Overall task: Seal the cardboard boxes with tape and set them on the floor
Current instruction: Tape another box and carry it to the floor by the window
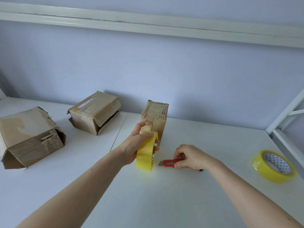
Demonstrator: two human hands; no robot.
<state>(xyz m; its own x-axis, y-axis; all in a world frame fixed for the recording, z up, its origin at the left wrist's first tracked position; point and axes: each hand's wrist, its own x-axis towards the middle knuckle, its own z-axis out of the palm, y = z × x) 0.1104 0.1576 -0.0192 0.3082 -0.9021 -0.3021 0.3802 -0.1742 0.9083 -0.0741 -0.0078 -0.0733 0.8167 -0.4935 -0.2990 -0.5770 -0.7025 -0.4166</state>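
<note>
Far left on the tabletop [197, 203]: torn cardboard box [31, 137], flaps gaping at the bottom and the right corner, no fresh tape visible. Risk here: ragged, peeled liner gives tape little to bite on, so a strip may lift once the box is carried to the floor.

Further back, second box [95, 111], lying tilted with its front flap hanging open. Same worry, plus a flap likely to spring back before tape lands unless pressed flat first.

Centre, small upright box [155, 116], close to the wall, top and front face already glossy with tape. A strip runs down its front to the yellow tape roll [146, 151].

Left hand [137, 145] curled round that roll, fingers through the core, thumb up against the box's front edge. Strip apparently uncut, so roll and box seem tied together. Possible trouble: a tug on the roll tips the narrow, light box forward, or slack lets the strip fold onto itself and stick.

Just right of the roll, right hand [190, 157] closed on the red utility knife [172, 162], which lies on the tabletop, blade tip exposed and pointing left toward the roll and the left hand's fingers. Main hazard: a cut made toward those fingers, or a slip off taut tape into the thumb. Safer with the blade angled away and the tape held tight.

Far right, spare tape roll [273, 165] lying flat, near the tabletop's edge; could be knocked off by an elbow.
</note>
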